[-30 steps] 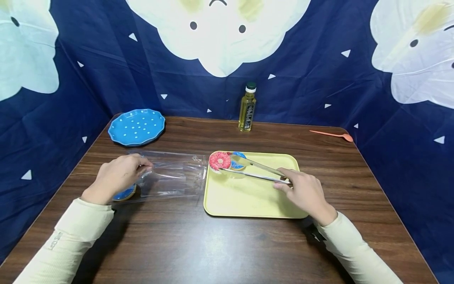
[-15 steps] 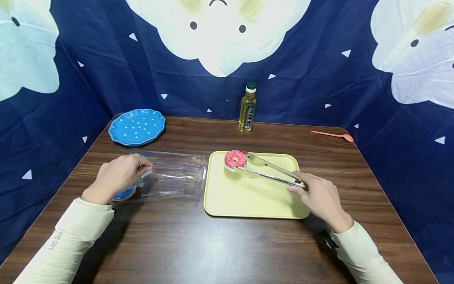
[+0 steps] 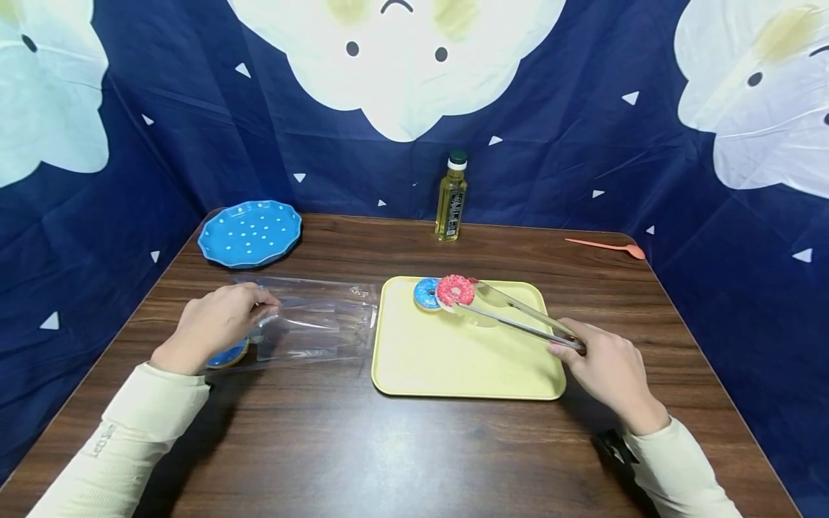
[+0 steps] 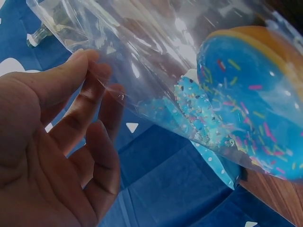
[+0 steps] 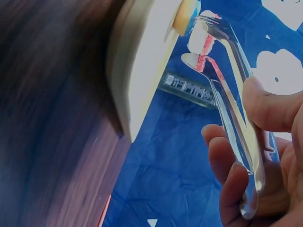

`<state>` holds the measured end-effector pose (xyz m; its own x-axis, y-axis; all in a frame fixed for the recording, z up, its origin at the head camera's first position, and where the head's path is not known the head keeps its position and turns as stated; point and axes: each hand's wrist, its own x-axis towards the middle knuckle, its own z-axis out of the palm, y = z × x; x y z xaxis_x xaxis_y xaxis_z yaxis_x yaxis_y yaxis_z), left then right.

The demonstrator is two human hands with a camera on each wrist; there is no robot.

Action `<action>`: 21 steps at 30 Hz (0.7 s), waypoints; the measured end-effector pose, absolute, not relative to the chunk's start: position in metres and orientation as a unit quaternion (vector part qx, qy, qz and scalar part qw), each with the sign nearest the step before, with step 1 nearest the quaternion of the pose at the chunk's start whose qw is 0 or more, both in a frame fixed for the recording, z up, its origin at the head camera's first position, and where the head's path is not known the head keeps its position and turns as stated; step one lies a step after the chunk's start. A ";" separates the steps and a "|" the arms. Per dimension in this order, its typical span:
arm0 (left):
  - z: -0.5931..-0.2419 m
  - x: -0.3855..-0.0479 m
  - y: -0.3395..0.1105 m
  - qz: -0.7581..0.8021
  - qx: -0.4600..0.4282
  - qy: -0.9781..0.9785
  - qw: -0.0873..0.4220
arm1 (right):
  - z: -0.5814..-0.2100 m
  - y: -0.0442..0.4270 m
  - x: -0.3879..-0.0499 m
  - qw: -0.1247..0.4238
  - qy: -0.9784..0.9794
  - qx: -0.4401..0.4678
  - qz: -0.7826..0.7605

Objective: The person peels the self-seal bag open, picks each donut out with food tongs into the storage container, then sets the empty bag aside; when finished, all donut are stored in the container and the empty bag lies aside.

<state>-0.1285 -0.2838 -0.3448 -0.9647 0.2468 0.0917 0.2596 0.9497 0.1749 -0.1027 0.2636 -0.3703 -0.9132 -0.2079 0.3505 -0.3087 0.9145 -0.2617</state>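
Note:
My left hand point(image 3: 216, 316) pinches the edge of a clear plastic bag point(image 3: 311, 338) lying on the table. In the left wrist view a blue-iced doughnut point(image 4: 241, 99) with coloured sprinkles and a second blue one point(image 4: 196, 106) show inside the bag. My right hand point(image 3: 609, 367) grips metal tongs point(image 3: 521, 327), whose tips hold a pink-iced doughnut point(image 3: 447, 295) over the yellow tray point(image 3: 453, 360). Another blue doughnut point(image 3: 422, 293) sits on the tray near its back left, partly covered by the pink one in the head view.
A blue polka-dot plate point(image 3: 249, 234) stands at the back left. At the back middle is an oil bottle point(image 3: 451, 201) with a green cap, and an orange spoon point(image 3: 615, 247) lies at the back right. Dark blue cloth point(image 3: 550, 173) closes off the sides and back.
My right hand has moved the tongs and pink doughnut rightward over the tray, passing the blue doughnut, which now shows to the left. The left hand and bag have stayed put.

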 end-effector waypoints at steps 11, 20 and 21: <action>-0.346 -0.128 -0.284 -0.092 -0.132 -0.986 0.037 | -0.371 0.281 -0.103 0.124 -0.976 0.100 0.146; -0.345 -0.129 -0.283 -0.088 -0.127 -0.987 0.037 | -0.373 0.288 -0.104 0.105 -0.982 0.083 0.137; -0.346 -0.129 -0.283 -0.087 -0.126 -0.987 0.037 | -0.373 0.289 -0.105 0.104 -0.982 0.081 0.136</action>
